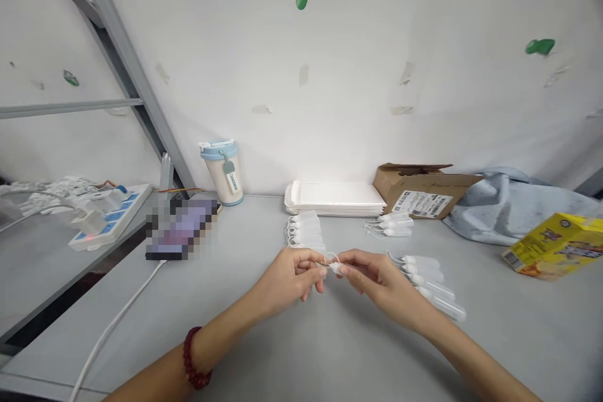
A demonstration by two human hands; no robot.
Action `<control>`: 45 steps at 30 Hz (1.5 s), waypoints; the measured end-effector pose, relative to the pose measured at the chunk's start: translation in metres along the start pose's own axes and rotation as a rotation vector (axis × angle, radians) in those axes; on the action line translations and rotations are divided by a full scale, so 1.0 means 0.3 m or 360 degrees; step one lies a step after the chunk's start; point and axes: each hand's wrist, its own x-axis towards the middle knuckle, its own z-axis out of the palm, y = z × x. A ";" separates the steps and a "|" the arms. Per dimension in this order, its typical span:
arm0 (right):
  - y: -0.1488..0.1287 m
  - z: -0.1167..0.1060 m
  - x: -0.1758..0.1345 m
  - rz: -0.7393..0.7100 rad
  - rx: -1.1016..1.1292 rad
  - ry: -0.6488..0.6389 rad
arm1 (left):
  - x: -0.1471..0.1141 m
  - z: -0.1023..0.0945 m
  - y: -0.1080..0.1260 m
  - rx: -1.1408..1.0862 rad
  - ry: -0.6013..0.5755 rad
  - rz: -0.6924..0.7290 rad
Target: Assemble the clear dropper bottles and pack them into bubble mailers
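Grey table [330, 355], white wall [351, 31] behind hands [289, 276]

The tubes [441, 304] are showing smooth, translucent plastic, while the surface [287, 358] is looking smooth and matt. The box [431, 187] is showing matt cardboard, the carton [556, 246] is looking like smooth printed card, the frame [119, 38] is shining like smooth metal, and the wrinkled cloth [522, 208] is looking soft and matt.

Left hand [288, 279] beside right hand [380, 277]: 2 pinches
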 end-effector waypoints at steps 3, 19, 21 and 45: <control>-0.008 -0.006 0.001 0.0002 0.0018 0.0016 | -0.001 -0.004 0.002 -0.0012 0.0037 -0.0015; 0.012 0.024 0.001 0.0076 0.0185 -0.0023 | -0.003 0.013 -0.008 -0.0035 0.0033 0.0051; 0.011 0.026 0.000 0.0092 0.0208 -0.0024 | -0.003 0.012 -0.008 -0.0047 0.0027 0.0043; -0.010 0.017 -0.002 0.0031 0.0151 0.0028 | 0.002 -0.011 -0.001 0.0042 0.0002 0.0086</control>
